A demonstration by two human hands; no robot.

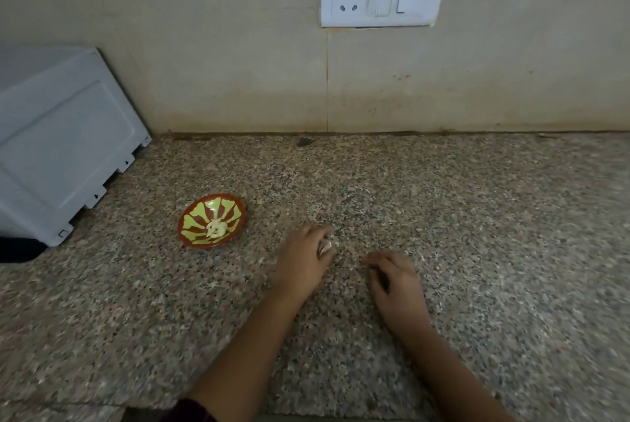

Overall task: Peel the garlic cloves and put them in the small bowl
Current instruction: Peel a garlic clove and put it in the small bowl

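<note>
On the worktop, the left hand pinches a garlic clove, its axis too blurred to tell, the bowl at ten o'clock, the right hand loosely curled, empty.

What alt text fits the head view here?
Two bare hands rest on a speckled counter; the left hand holds a garlic clove, the right hand is curled and looks empty. A small bowl to the left holds peeled cloves.

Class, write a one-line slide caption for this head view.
Left hand holds a garlic clove beside the red-and-yellow patterned small bowl on the speckled granite counter.
</note>
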